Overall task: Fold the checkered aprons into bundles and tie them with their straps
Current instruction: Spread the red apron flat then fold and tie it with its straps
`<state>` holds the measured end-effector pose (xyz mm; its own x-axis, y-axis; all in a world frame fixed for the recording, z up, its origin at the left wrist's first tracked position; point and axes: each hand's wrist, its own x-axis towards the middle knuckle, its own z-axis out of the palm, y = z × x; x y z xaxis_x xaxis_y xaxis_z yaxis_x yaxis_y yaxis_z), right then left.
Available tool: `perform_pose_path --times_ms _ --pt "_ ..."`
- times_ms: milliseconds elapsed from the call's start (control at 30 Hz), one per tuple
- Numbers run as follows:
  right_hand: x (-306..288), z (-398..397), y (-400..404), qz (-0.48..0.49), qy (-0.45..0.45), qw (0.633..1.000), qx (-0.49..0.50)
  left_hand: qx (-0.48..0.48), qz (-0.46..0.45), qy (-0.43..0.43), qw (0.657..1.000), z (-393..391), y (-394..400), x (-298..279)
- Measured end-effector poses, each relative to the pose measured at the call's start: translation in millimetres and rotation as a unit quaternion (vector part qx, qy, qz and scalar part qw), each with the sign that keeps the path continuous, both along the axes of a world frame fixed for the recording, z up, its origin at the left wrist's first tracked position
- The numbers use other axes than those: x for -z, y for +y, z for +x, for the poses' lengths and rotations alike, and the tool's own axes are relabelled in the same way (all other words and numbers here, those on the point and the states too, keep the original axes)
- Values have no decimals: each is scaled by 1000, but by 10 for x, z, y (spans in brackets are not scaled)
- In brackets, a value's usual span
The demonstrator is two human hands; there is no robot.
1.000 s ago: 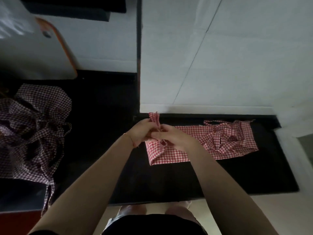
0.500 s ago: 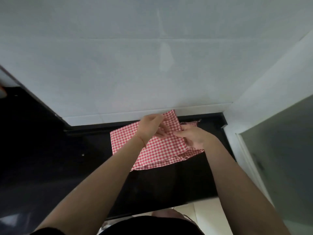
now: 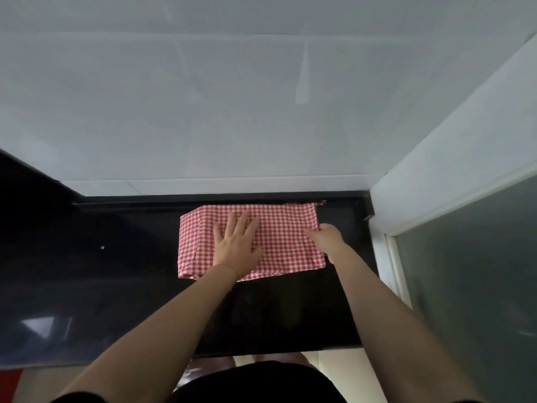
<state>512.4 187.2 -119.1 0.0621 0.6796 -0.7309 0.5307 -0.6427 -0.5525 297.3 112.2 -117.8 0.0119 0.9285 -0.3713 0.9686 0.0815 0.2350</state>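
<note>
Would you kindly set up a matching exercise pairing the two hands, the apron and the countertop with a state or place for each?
Column one:
1. left hand
2. right hand
3. checkered apron
4. black countertop

Column two:
A. lies folded into a rectangle near the wall
B. rests flat with fingers spread
C. at the cloth's right edge
D. bears the cloth

Pairs: 1-B, 2-C, 3-A, 4-D

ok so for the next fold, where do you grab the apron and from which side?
Probably the right short edge of the apron, from the right. It lies flat as a wide rectangle on the dark counter, the left hand pins the middle flat-palmed, and the right hand is already at that edge. The left end looks already folded.
</note>
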Motion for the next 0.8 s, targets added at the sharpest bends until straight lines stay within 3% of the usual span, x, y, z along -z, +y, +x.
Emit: perform_pose_path --times_ms 133,233,400,533,633,733,800 --pt "96 4 -37 97 -116 986 -66 -10 -14 32 999 -29 -82 125" --pt "173 -87 -90 144 -191 970 -46 -4 -24 50 998 -24 -140 212" --pt "213 -278 -88 129 -156 977 59 8 -36 66 997 -6 -192 365" --pt "298 -139 -292 213 -215 953 23 43 -34 61 997 -26 -180 456" --pt "336 -3 -393 216 -252 943 30 93 -24 19 995 -1 -37 368" --pt "326 -4 -435 291 -365 884 -14 100 73 -1 992 -93 29 183" --pt "262 -101 -435 344 -402 847 -58 29 162 -25 986 -204 -22 93"
